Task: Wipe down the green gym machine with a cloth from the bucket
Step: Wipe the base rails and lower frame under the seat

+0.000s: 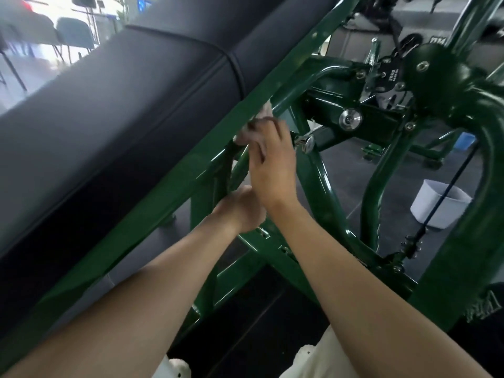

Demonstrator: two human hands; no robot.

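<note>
The green gym machine (174,184) fills the view, its frame rail running diagonally under a black padded bench (114,110). My right hand (272,165) holds a pale cloth (263,115) against the rail's underside, where a green tube meets it. Only a small part of the cloth shows past my fingers. My left hand (242,208) sits just below, fingers curled round a lower green tube, partly hidden behind my right wrist. A white bucket (439,203) stands on the dark floor at the right, behind a curved green bar.
Green tubes, bolts and a black cable (447,186) crowd the space right of my hands. A weight plate and a chrome knob (350,120) sit in the mechanism above. A blue bin (465,140) stands far right. Chairs (73,34) are at the back left.
</note>
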